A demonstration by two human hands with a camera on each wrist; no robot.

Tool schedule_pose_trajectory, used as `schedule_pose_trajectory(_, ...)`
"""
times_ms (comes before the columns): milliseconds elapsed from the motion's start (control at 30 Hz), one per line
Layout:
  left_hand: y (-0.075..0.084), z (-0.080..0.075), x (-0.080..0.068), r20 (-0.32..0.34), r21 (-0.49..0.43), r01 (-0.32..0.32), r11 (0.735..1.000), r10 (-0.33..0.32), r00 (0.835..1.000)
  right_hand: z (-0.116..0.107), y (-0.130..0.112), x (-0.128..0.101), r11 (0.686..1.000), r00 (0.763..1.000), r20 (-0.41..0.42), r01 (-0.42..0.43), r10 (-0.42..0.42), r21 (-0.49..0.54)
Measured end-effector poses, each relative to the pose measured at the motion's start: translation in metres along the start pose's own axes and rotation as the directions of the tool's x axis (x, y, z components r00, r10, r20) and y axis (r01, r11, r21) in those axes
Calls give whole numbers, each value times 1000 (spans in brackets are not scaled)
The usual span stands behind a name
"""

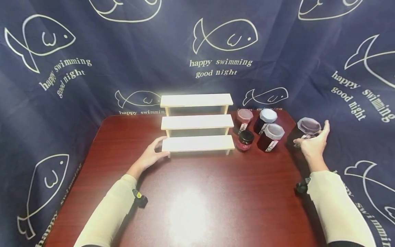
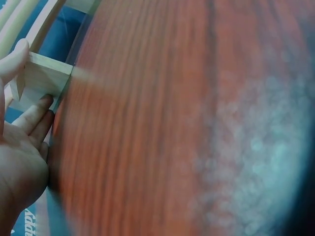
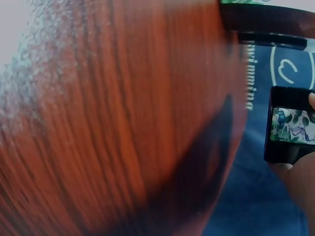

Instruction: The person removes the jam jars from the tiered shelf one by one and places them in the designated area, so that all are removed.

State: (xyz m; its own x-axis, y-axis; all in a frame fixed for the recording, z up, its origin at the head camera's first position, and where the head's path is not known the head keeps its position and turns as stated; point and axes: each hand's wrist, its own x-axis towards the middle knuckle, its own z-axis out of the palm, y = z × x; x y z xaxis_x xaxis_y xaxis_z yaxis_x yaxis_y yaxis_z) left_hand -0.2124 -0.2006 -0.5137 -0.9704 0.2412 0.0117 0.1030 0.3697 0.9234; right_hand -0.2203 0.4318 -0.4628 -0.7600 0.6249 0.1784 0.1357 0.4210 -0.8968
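Note:
A three-tier wooden display stand stands at the back of the table. My left hand grips the left end of its lowest step, thumb and fingers on opposite sides; in the left wrist view, fingers of the left hand lie against its pale end piece. Over the table's right side, my right hand holds a dark jar with a translucent greyish lid. In the right wrist view, this jar shows a floral label and appears off the table. Part of the right hand is cut off there.
Between stand and right hand are a red-lidded jar, a pale-blue-lidded jar, a white-lidded jar and a small black-lidded jar. A blue fish-print curtain surrounds the glossy reddish-brown table.

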Motion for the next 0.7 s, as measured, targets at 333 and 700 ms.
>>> schedule_pose_trajectory(333,-2,4,2,19,-22,15,1000,-15,1000,9,24,3,993,994,77,-79,72,93)
schedule_pose_trajectory(700,1,1,1,9,-31,20,999,-20,1000,9,24,6,972,971,237,71,-17,-222)
